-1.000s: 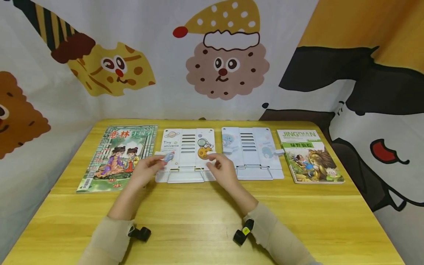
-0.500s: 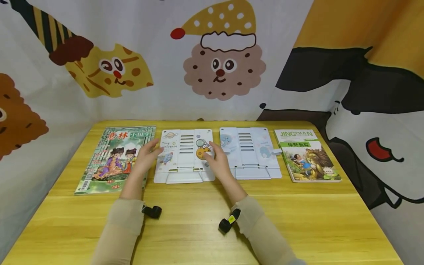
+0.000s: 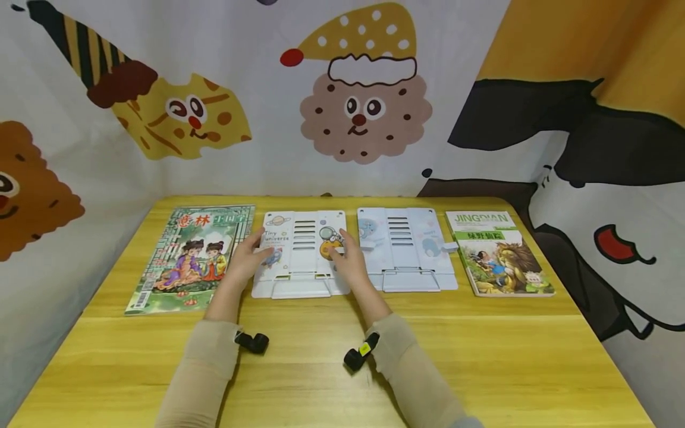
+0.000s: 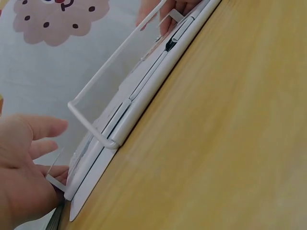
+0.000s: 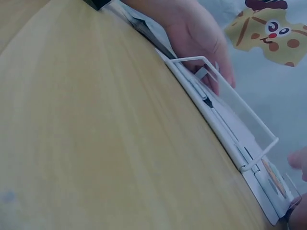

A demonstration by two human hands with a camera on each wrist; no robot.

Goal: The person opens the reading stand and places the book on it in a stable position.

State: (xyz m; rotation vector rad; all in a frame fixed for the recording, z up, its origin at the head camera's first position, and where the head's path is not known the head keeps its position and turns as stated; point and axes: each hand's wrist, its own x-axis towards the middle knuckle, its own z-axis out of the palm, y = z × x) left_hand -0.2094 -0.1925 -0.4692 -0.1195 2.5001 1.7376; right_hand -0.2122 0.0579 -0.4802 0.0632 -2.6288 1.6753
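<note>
A white book stand (image 3: 304,258) with space pictures and "Tiny universe" lies flat on the table between both hands. My left hand (image 3: 246,259) is at its left edge; in the left wrist view the thumb stands apart and the lower fingers touch the stand's side, beside a small page clip (image 4: 56,182). At the right edge is my right hand (image 3: 351,260), thumb over the astronaut picture; whether its fingers go beneath the edge is hidden. The stand's wire bracket (image 5: 240,103) sticks up along the near edge.
Right of the hands lies a second, pale blue book stand (image 3: 398,257) with its own clips. A green magazine (image 3: 182,261) lies on the left. A thick green-and-white book (image 3: 500,255) lies on the right. Behind the wooden table (image 3: 321,356) hangs a cartoon curtain (image 3: 214,172).
Both hands have left the two raised side clips and moved to the stand's outer edges. The left hand first lifted outward, then came back in against the edge. The stand has stayed in place.
</note>
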